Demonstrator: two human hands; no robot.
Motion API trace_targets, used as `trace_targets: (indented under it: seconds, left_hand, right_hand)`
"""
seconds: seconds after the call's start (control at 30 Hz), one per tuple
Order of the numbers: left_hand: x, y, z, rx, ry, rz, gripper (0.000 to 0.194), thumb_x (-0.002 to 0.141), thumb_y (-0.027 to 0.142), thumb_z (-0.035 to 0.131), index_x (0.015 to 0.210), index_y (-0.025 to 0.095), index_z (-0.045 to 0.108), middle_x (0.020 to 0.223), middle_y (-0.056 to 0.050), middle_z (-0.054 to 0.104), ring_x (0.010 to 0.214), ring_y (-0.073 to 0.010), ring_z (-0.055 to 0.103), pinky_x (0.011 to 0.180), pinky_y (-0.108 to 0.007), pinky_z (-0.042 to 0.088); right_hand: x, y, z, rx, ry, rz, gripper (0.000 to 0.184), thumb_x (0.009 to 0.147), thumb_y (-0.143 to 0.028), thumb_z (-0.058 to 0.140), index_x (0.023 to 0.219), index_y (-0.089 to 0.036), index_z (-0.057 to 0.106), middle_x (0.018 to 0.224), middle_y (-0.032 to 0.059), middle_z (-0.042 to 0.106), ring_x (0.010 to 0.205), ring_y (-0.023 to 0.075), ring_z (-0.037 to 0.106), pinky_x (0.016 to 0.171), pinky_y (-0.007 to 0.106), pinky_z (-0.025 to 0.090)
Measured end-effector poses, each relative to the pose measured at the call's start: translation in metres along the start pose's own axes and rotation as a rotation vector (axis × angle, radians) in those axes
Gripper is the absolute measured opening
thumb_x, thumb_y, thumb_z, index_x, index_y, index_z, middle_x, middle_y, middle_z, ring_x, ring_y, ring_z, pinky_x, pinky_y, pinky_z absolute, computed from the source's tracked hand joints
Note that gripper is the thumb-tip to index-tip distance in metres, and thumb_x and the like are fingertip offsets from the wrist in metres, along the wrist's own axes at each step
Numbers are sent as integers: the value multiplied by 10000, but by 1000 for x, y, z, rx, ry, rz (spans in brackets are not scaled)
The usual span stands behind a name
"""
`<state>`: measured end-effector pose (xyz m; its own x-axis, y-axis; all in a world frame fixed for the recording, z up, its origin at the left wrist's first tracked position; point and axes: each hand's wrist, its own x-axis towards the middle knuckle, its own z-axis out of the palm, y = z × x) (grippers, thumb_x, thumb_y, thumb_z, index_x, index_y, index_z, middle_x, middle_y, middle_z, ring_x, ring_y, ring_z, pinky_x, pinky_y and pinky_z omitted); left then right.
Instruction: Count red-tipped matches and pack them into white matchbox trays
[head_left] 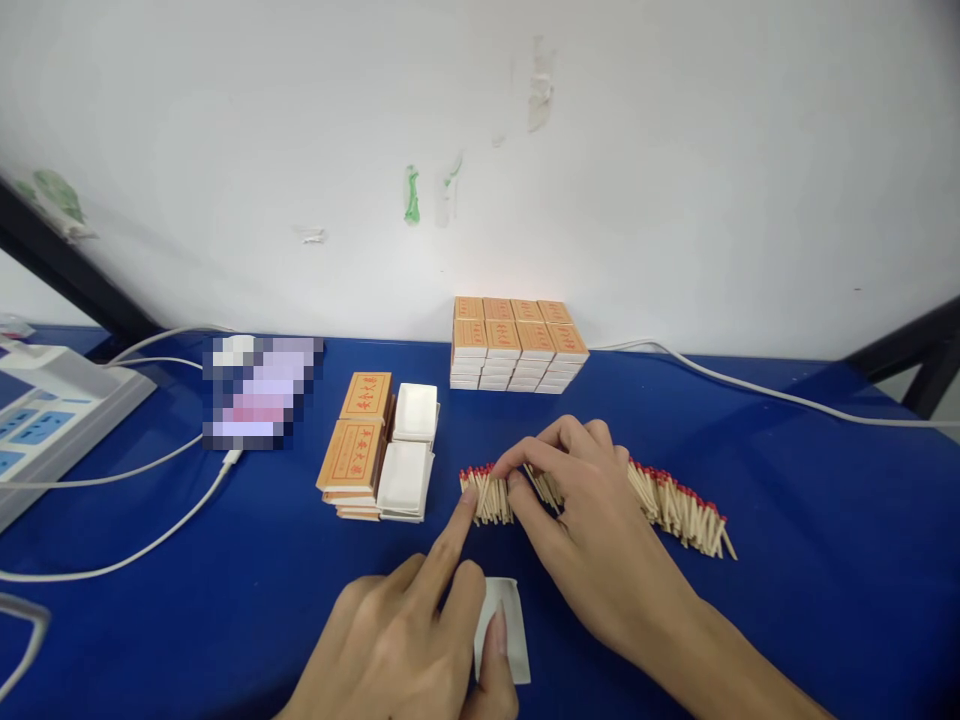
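Head view: reading the clock from the white tray (514,630) under the left hand (405,640), the row of red-tipped matches (690,515) runs from twelve round to two. The two hands are near each other, not touching. The left forefinger reaches out to the row's left end, with the thumb over the tray; whether it grips the tray cannot be told. The right hand (589,500) arches over the row, thumb and forefinger slightly parted at the matches; whether they pinch any is unclear. At eleven stand the stacked white trays (405,475), touching the orange matchboxes (349,455) on their left side. A block of matchboxes (517,340) sits at twelve, close to the wall (675,150) at the table's far edge. Blue tabletop (825,480) spreads beyond the row's right end at two, and a strip of it separates row and block. A power strip (75,400) lies at ten.
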<state>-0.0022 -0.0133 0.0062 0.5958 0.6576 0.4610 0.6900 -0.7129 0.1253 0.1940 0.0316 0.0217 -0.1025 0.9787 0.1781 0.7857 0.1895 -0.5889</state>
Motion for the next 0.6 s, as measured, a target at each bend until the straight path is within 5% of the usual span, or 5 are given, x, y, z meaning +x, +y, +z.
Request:
trace_targets:
  seconds: [0.2,0.6]
  left_hand:
    - [2,1,0,-55,17,27,221,942,84,483,832,206,631,1130,-187,851,536,-203,708,399,-337,581]
    - [-7,-3,0,19,-58,-106,208,1041,213,512,848,225,588,1567,-248,640,459,-198,694,365,-388,575]
  right_hand:
    - [-1,-1,-1,11,5,-8,277,1091,-270,506,964,-290,753,1018,55,620,1016,286,511,899,515,390]
    - [-7,15,-10,-494,275,-149,128,982,-261,697,864,-245,741,859,69,614,903,308,496,787,459,310]
